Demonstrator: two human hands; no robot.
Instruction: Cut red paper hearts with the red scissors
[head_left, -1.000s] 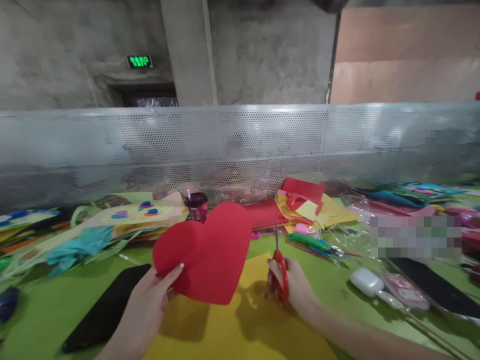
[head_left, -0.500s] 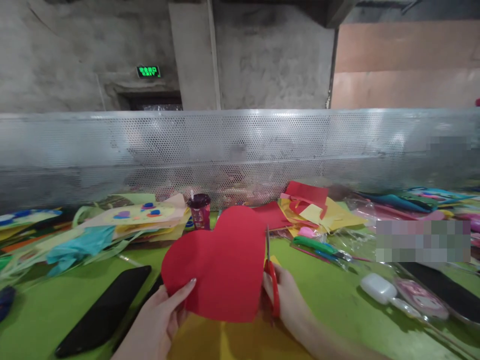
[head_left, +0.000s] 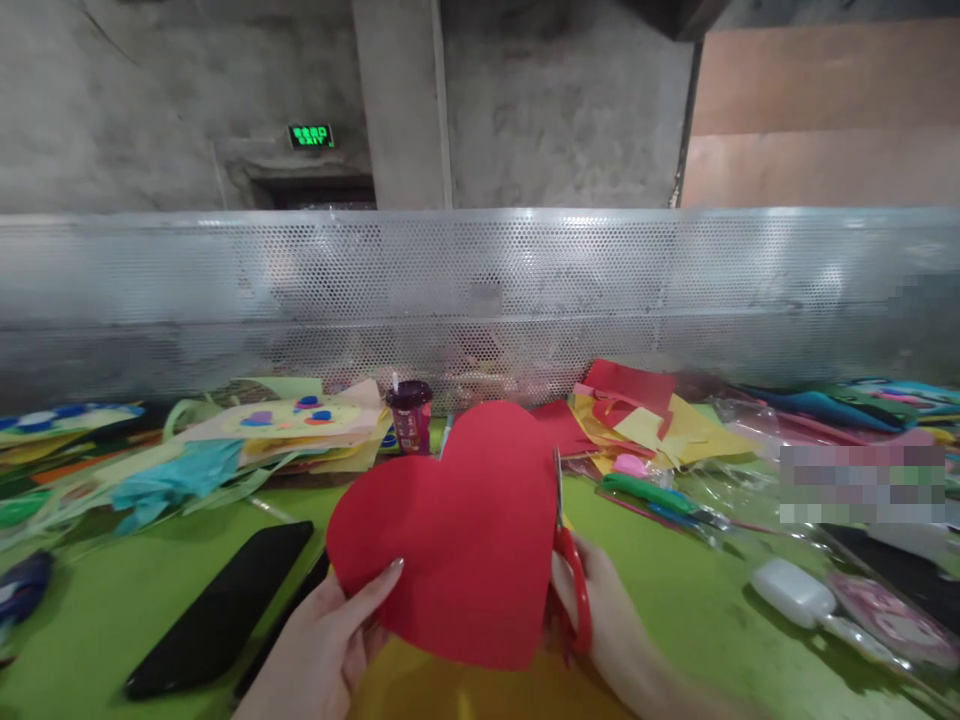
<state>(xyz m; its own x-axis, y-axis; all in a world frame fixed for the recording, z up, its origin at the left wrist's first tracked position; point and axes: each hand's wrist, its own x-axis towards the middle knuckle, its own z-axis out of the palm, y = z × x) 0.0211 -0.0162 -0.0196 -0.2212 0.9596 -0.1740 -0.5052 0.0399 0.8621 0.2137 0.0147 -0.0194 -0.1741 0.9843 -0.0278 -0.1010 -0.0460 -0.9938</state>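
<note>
A large red paper heart (head_left: 457, 530) is held up in front of me, tilted, its point toward the lower right. My left hand (head_left: 337, 630) pinches its lower left edge, thumb on the front and fingers behind. At the heart's right edge, my right hand (head_left: 600, 620) grips red-handled scissors (head_left: 576, 590), blades pointing up along the edge. Some of the right fingers are hidden behind the paper and handles. Below the heart lies yellow paper (head_left: 442, 690) on the green tabletop (head_left: 660, 540).
Black phone (head_left: 225, 610) at left; paper scraps (head_left: 180, 475) and a dark lidded cup (head_left: 411, 415) behind it. Red and yellow paper (head_left: 630, 400), a green-handled cutter (head_left: 645, 490) and a white case (head_left: 793, 590) are on the right. A perforated metal panel (head_left: 480, 270) spans the back.
The view has shifted slightly, so the surroundings sit further right. The heart and both hands have moved a little right and down in view; both grips stay the same.
</note>
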